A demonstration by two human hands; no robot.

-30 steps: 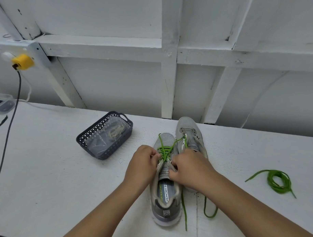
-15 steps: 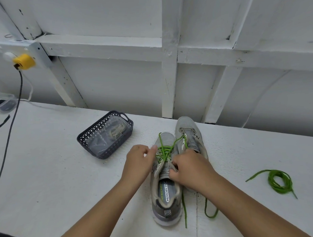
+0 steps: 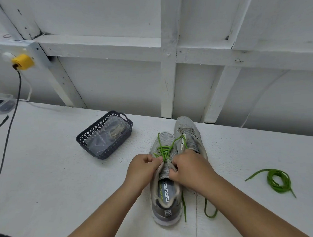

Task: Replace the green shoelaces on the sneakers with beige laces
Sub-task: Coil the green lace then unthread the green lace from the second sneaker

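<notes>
Two grey sneakers stand side by side on the white tabletop (image 3: 47, 175). On the near sneaker (image 3: 165, 194), the left hand (image 3: 142, 170) and right hand (image 3: 191, 170) pinch the eyelet flaps beside the green lace (image 3: 164, 151). Basket (image 3: 105, 136) at 10 o'clock; loose green lace coil (image 3: 278, 180) at 3 o'clock.

White-painted timber-framed wall (image 3: 115, 88) rises behind a white table (image 3: 47, 175).

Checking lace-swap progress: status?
Left hand pinching the near sneaker's eyelet edge, right hand gripping the other side. Green lace part threaded. Nothing in the way.
</notes>
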